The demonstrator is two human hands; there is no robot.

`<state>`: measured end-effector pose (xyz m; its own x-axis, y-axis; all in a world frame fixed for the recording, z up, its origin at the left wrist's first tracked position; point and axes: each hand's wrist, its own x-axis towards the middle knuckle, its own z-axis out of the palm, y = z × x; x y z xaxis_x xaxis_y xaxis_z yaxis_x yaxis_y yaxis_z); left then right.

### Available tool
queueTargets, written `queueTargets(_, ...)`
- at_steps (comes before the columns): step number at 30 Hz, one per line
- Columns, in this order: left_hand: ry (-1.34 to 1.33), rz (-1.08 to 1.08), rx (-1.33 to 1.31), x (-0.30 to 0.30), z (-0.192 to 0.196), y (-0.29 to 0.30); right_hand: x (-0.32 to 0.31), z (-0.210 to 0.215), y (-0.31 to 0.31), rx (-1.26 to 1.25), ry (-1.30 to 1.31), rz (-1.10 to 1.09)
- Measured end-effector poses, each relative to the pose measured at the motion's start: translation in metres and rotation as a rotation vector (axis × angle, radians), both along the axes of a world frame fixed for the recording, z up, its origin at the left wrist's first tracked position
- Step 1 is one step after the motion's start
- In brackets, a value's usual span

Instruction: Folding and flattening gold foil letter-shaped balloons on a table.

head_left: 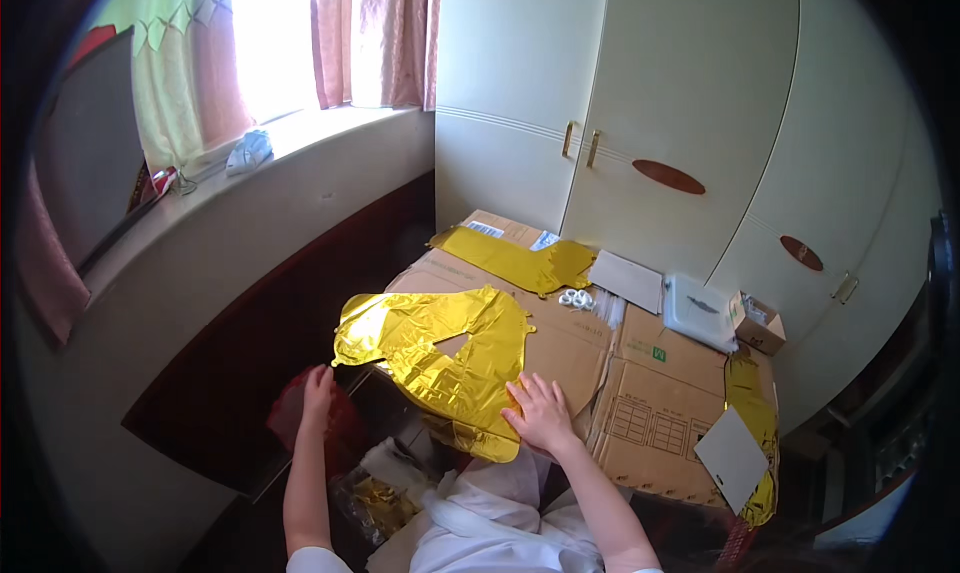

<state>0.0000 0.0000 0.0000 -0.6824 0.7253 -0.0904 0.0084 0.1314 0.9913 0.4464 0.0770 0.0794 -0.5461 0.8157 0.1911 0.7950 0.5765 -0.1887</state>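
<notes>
A flat, uninflated gold foil balloon (440, 348) lies on brown cardboard boxes (560, 343) in front of me. My right hand (541, 411) rests flat, fingers spread, on the balloon's near right corner. My left hand (318, 393) reaches down to the left of the boxes and touches a red bag-like thing (290, 413) on the dark floor; its fingers look loosely apart and I see nothing gripped. A second folded gold foil balloon (515, 258) lies farther back on the boxes.
More cardboard boxes (660, 413) extend right, with white cards (733, 456), a white lidded box (698, 311), a small open carton (760, 323), a tape roll (575, 298) and another gold foil strip (755, 413). White wardrobe doors (620, 103) stand behind. A window ledge (200, 233) runs on the left.
</notes>
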Motion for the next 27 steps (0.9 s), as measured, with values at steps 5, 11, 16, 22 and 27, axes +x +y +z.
queueTargets(5, 0.107, -0.038, -0.148, 0.001, 0.053, 0.036, -0.006, -0.006, 0.015, 0.031, 0.041, -0.057)
queueTargets(11, 0.474, 0.027, 0.079, -0.02, 0.033, 0.046, -0.008, -0.016, 0.024, 0.092, 0.207, -0.036)
queueTargets(16, 0.746, 0.088, 0.37, 0.034, 0.093, 0.039, -0.003, -0.025, 0.028, 0.152, 0.296, -0.063)
queueTargets(22, 0.847, 0.017, 0.653, 0.117, 0.161, 0.022, -0.005, -0.025, 0.026, 0.174, 0.356, -0.054)
queueTargets(27, 0.971, -0.057, 0.801, 0.179, 0.187, 0.027, -0.003, -0.028, 0.027, 0.199, 0.354, -0.046)
